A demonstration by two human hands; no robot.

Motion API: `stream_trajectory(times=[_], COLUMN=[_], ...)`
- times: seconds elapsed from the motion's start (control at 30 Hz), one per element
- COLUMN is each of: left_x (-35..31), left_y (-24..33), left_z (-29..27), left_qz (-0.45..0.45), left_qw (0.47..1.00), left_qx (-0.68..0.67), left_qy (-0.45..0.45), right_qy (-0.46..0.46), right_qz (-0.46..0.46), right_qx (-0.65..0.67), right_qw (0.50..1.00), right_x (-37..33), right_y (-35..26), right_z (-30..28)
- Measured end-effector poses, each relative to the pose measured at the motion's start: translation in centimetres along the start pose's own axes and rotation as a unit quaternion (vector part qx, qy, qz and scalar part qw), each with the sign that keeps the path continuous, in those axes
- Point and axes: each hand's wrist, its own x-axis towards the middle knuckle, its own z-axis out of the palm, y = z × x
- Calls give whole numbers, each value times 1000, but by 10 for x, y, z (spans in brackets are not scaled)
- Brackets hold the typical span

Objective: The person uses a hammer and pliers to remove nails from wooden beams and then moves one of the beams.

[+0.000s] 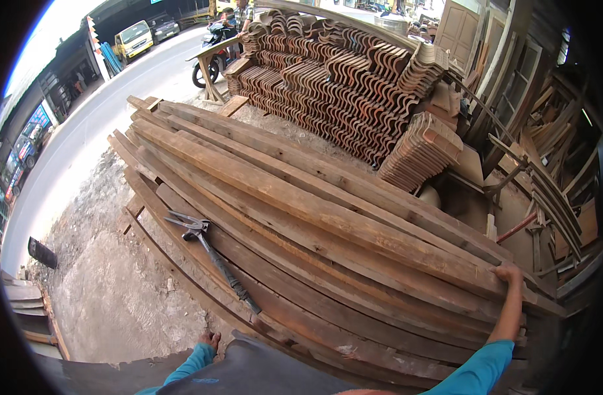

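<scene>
A stack of long brown wooden beams [301, 197] lies in front of me. At its right end, my right hand [510, 272] is closed over the end of one upper wooden beam [406, 247]. My left hand [210, 340] hangs low beside my body, near the pile's closest edge. Its fingers are curled, and nothing shows in them. On the nearer planks rests a hammer [230, 275] with a dark grip. Metal pincers [186, 222] with spread handles lie at its head.
Curved clay roof tiles [327, 79] stand in rows behind the beams, with a smaller tile stack [423, 150] to their right. Wooden frames [538, 197] and scraps crowd the right side. A black bucket [43, 253] sits by the road [84, 125]. A person stands near a motorcycle [212, 56].
</scene>
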Motion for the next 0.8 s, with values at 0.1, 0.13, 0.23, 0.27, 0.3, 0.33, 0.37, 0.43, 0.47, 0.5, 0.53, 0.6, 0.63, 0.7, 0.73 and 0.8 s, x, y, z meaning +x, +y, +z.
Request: stream_trajectory(times=[0.1, 0.13, 0.23, 0.27, 0.3, 0.33, 0.37, 0.43, 0.47, 0.5, 0.53, 0.6, 0.63, 0.7, 0.73, 0.8], left_x=[-14, -16, -29, -33, -34, -33, -31, -30, -30, -31, -31, -13, -17, -14, -7, -7], left_y=[-38, -34, -28, -34, -39, -44, -48, -47, -43, -39, -47, -74, -58, -46, -48, -21], left_z=[13, 14, 10, 11, 13, 16, 20, 18, 17, 18, 23, 40, 30, 18, 20, -3], left_qz=[-13, -13, -54, -73, -88, -89, -95, -103, -95, -89, -79, -62, -50, -32, -23, -22], left_qw=[1000, 1000, 998, 996, 995, 995, 993, 991, 993, 994, 995, 997, 998, 999, 999, 998], left_qx=[3, -1, 4, 7, 10, 8, 13, 17, 7, -6, -16, -17, -16, -19, -32, -44], left_qy=[1, 1, -30, -40, -54, -54, -74, -88, -76, -67, -65, -36, -29, -5, -14, -44], right_qy=[-154, -68, 21, 19, 81, 82, 108, 137, 169, 202, 199, 223, 206, 208, 246, 329], right_qz=[79, 93, 144, 181, 217, 215, 234, 248, 254, 257, 247, 245, 216, 280, 278, 293], right_qx=[112, 143, 270, 367, 435, 434, 392, 354, 346, 333, 328, 341, 324, 311, 314, 282], right_qw=[979, 983, 952, 912, 870, 871, 883, 891, 887, 884, 890, 880, 898, 884, 874, 852], right_x=[18, 3, -19, -21, -20, -23, -26, -29, -31, -31, -25, -7, -10, -6, -1, -9], right_y=[-27, -26, -30, -42, -50, -55, -60, -77, -85, -89, -91, -94, -91, -86, -75, -34], right_z=[-32, -29, -45, -51, -54, -59, -64, -73, -76, -82, -81, -77, -78, -66, -54, -28])
